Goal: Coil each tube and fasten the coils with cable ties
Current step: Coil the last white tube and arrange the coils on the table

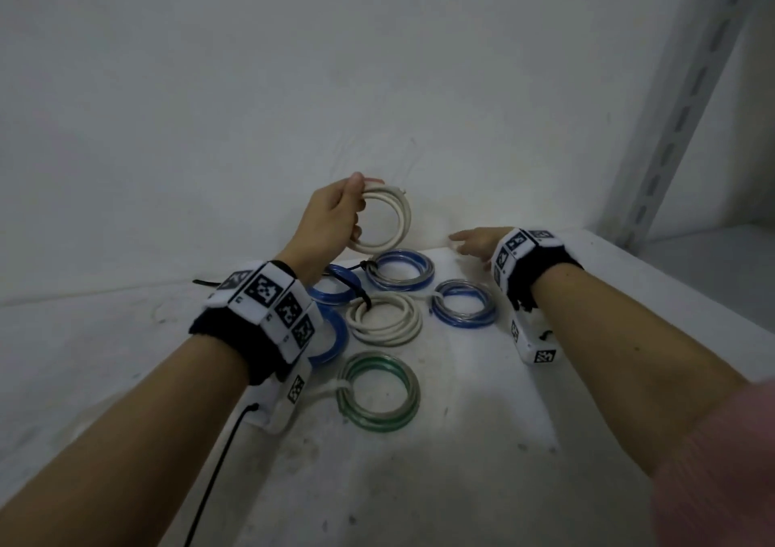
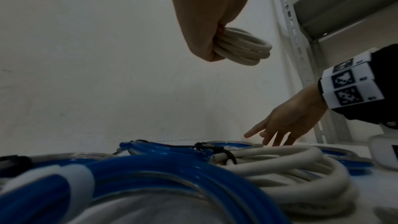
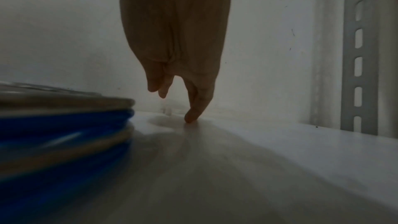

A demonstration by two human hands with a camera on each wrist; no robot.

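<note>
Landmark: the white tied coil (image 1: 385,319) mid-bench (image 1: 482,441). Nearest the camera, in front of it, lies a green/clear coil (image 1: 379,391) w/ a white tie; just left of the landmark are blue coils (image 1: 335,291), partly hidden under the left wrist band. Right of it, a blue/clear coil (image 1: 464,303); just behind it, another blue one (image 1: 400,275) w/ a dark tie.

Above and behind the landmark, the left hand (image 1: 331,219) holds a white tube coil (image 1: 383,219) upright off the bench, fingers (image 2: 206,50) curled round one side of the bundle (no tie on it that I can see). Right hand (image 1: 478,241) is behind and right of the landmark, near the wall (image 1: 377,64): fingers (image 3: 193,110) loosely extended, holding nothing, one tip touching the bench.

Handling: tubing looks light, springy and smooth, so the loops prob. want to unwind. Best gripped across all turns at one spot, tie cinched next to that grip.

Hard to tell: any loose cable tie by the right fingertips (something small and pale there, too blurred). Right wrist view is dim.
</note>
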